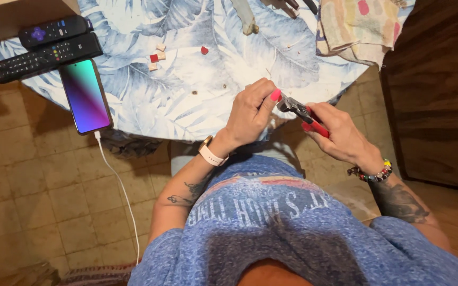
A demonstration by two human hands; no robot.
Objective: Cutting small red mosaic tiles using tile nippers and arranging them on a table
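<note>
Right now, gripping red-handled pliers (pixel 304 114) in right hand (pixel 340 139), fingers curled shut round the handles. Left hand (pixel 250 114) pinching at the tool's metal tip, just over the table (pixel 197 95) edge. Phone (pixel 85 96) and remotes (pixel 46 50) well apart, leftward.

Phone: my lit phone (pixel 85 95) lies charging on the leaf-print tablecloth (pixel 186 90).
Remotes: two black remotes (pixel 46 48) beside it.
Cloth: crumpled rag (pixel 356 26) opposite.
</note>
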